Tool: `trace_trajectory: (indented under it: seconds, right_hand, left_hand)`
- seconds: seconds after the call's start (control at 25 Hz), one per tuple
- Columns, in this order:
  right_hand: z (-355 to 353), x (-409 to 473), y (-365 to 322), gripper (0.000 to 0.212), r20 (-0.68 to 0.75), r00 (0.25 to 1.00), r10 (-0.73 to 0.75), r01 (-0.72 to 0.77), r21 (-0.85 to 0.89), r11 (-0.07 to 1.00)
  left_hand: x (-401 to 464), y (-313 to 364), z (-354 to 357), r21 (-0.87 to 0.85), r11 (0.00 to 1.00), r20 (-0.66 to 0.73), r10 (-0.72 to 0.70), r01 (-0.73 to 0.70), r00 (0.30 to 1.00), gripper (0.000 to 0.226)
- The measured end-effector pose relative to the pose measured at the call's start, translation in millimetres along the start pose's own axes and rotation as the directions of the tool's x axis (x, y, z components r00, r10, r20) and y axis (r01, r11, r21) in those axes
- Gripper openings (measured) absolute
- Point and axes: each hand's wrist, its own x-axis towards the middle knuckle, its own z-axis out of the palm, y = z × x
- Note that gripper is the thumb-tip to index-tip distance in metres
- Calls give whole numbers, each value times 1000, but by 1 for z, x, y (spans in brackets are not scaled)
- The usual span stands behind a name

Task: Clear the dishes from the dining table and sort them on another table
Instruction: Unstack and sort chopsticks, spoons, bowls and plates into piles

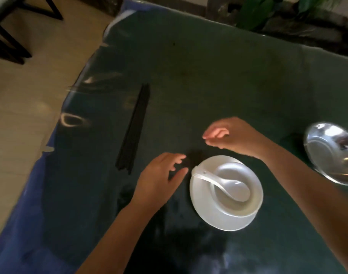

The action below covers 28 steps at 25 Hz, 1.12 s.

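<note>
A white plate (212,214) sits on the dark green table (208,76) near its front. On the plate rests a white bowl (254,204), and a white spoon (228,183) lies in the bowl with its handle over the left rim. My left hand (159,178) hovers just left of the plate, fingers apart, holding nothing. Above the plate, my right hand (232,135) hangs with loosely curled fingers and nothing in it. Several black chopsticks (134,127) lie together to the left. A shiny metal bowl (331,151) stands at the right edge of the view.
A clear glossy sheet covers the table, over a blue cloth (30,194) at the left edge. Beige floor and dark chair legs (11,36) lie beyond to the left. Green plants (258,12) stand behind the far edge.
</note>
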Motion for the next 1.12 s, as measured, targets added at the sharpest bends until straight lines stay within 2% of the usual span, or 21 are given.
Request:
trace_trajectory:
  seconds: [0.08,0.16,0.32,0.44,0.52,0.64,0.76,0.84,0.92,1.04,1.12]
  right_hand:
    - [-5,-45,24,11,-16,1000,7,-9,-74,997]
    - [-1,-74,45,14,-31,1000,6,-10,-121,993]
    - [18,-97,69,21,-14,996,-86,78,-306,949]
    - [29,-93,71,23,-2,995,-103,86,-530,844]
    - [33,-91,72,24,-14,995,-97,71,-575,815]
    - [29,-93,66,22,-59,996,-63,33,-410,911]
    - [3,-77,56,11,-190,981,39,-43,-16,999]
    - [-8,-53,45,9,-200,975,95,-38,272,962]
    - [-10,-19,34,10,-156,978,138,-49,469,882]
    - [-3,39,18,13,-181,974,136,-37,464,885]
    - [2,78,8,16,-210,974,90,-7,365,931]
  left_hand:
    - [5,23,14,-79,990,160,-106,120,981,30]
    - [10,37,22,-150,952,218,-232,268,948,27]
    - [13,41,28,-116,937,225,-299,330,927,12]
    - [11,41,28,-250,876,243,-356,413,902,19]
    - [9,42,28,-347,817,254,-392,461,884,27]
    - [4,46,23,-444,749,243,-428,493,870,29]
    - [6,48,14,-655,582,167,-512,483,843,21]
    - [9,48,12,-777,459,94,-591,430,801,14]
    - [13,44,13,-844,380,37,-662,378,749,10]
    - [23,32,18,-867,328,28,-721,376,692,13]
    - [33,18,21,-828,361,24,-743,430,669,17]
